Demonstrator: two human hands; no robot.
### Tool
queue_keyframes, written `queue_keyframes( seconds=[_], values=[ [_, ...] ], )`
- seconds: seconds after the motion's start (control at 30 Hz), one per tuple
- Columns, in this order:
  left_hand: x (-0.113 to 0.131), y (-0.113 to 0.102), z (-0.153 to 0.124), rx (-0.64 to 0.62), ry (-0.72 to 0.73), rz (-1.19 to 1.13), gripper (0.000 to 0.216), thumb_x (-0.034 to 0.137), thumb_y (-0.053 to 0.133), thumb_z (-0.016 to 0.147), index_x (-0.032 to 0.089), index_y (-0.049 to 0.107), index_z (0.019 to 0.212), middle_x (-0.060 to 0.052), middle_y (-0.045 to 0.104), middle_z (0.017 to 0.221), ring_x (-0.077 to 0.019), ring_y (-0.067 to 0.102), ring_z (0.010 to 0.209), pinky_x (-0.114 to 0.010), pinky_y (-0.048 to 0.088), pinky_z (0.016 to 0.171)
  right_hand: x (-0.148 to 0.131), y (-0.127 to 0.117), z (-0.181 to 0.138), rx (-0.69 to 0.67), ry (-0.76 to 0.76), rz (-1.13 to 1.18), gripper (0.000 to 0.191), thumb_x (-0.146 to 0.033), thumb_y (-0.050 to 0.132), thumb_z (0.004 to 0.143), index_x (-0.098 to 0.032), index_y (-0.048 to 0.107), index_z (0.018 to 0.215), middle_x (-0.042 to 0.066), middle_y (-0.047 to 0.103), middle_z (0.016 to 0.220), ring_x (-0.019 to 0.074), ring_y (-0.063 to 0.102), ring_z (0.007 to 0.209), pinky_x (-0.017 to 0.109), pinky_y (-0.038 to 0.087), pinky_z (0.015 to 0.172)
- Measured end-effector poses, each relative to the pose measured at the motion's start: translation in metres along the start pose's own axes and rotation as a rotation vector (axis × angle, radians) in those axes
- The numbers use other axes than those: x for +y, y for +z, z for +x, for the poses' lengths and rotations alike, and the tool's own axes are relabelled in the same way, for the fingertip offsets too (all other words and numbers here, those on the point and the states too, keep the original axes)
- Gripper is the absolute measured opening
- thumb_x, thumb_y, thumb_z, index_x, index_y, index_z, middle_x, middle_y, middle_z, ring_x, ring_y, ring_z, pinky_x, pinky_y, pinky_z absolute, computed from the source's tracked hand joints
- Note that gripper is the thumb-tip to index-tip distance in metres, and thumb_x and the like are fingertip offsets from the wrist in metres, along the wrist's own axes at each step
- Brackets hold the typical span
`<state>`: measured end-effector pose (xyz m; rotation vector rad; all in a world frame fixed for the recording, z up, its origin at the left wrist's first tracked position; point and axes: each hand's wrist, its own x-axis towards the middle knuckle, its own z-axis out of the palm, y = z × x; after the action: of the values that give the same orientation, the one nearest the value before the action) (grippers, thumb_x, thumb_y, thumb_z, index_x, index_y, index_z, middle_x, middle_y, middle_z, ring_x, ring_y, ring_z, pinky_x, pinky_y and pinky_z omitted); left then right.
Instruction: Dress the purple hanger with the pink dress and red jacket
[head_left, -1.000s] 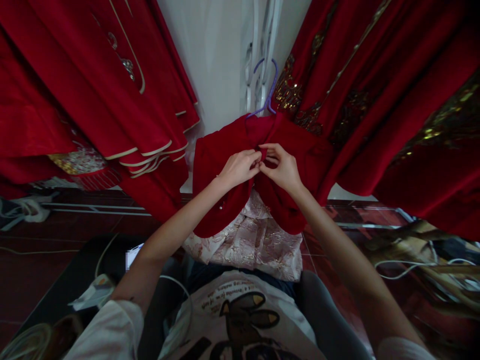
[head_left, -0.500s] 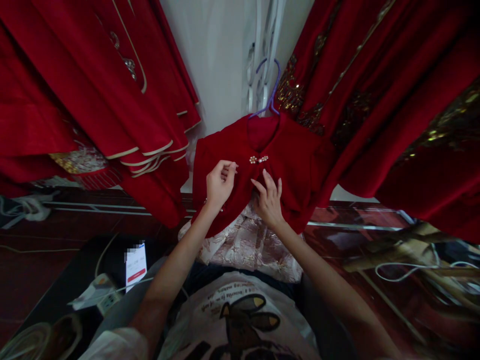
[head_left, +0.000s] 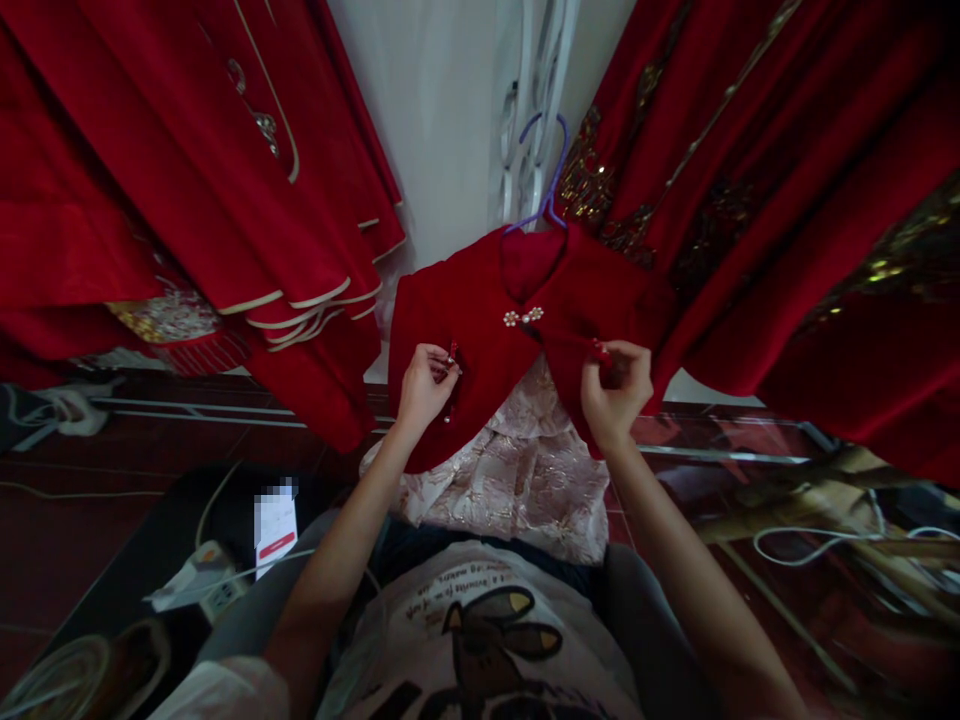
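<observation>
A short red jacket (head_left: 469, 290) hangs on a purple hanger (head_left: 553, 195), its neck joined by a beaded flower clasp (head_left: 523, 317). My right hand (head_left: 619, 390) is closed on the jacket's front edge and draws it out to the right, so the front parts below the clasp. Over the other side of the jacket, my left hand (head_left: 429, 385) is pinched, with a small red piece and pale beads at its fingertips; what exactly it grips is unclear. A pale, shiny patterned skirt (head_left: 517, 480) shows beneath the jacket.
Red garments (head_left: 300, 220) with cream piping hang at left, and gold-trimmed red garments (head_left: 787, 250) at right. A lit phone (head_left: 276, 535) and a power strip (head_left: 219, 590) lie on a black surface at lower left. Wooden pieces with a white cord (head_left: 799, 545) are at right.
My right hand has moved right from below the clasp and closed on the jacket's front edge, pulling it aside. My left hand has shifted slightly down and left, a red piece now at its fingertips.
</observation>
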<state>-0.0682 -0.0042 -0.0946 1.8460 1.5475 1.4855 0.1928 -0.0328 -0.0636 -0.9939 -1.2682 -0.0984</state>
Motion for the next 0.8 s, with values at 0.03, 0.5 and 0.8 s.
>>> queue_keyframes(
  seconds=[0.03, 0.5, 0.8],
  values=[
    [-0.001, 0.001, -0.001, -0.003, 0.003, -0.021, 0.024, 0.021, 0.064, 0.079, 0.022, 0.047, 0.096, -0.001, 0.062, 0.088, -0.0122, 0.062, 0.075, -0.025, 0.052, 0.069, -0.010, -0.004, 0.002, -0.077, 0.006, 0.035, 0.017, -0.021, 0.060, 0.083, -0.023, 0.059, 0.100, 0.005, 0.063, 0.092, 0.0194, 0.062, 0.083, 0.035, 0.052, 0.077],
    [-0.005, 0.005, 0.009, 0.081, -0.012, -0.196, 0.020, 0.020, 0.063, 0.080, 0.019, 0.052, 0.096, -0.001, 0.063, 0.085, -0.0109, 0.064, 0.076, -0.023, 0.053, 0.070, -0.032, 0.083, -0.016, -0.775, 0.185, 0.166, 0.031, -0.024, 0.072, 0.076, -0.022, 0.059, 0.104, -0.001, 0.060, 0.084, 0.0105, 0.057, 0.067, 0.023, 0.049, 0.063],
    [0.005, 0.004, 0.016, 0.049, -0.312, -0.709, 0.022, 0.024, 0.074, 0.068, 0.014, 0.062, 0.085, -0.002, 0.069, 0.080, -0.0131, 0.067, 0.073, -0.030, 0.057, 0.077, -0.031, 0.094, -0.029, -0.783, 0.093, 0.157, 0.038, -0.019, 0.063, 0.083, -0.023, 0.058, 0.121, 0.003, 0.059, 0.097, 0.0116, 0.059, 0.075, 0.022, 0.052, 0.063]
  ],
)
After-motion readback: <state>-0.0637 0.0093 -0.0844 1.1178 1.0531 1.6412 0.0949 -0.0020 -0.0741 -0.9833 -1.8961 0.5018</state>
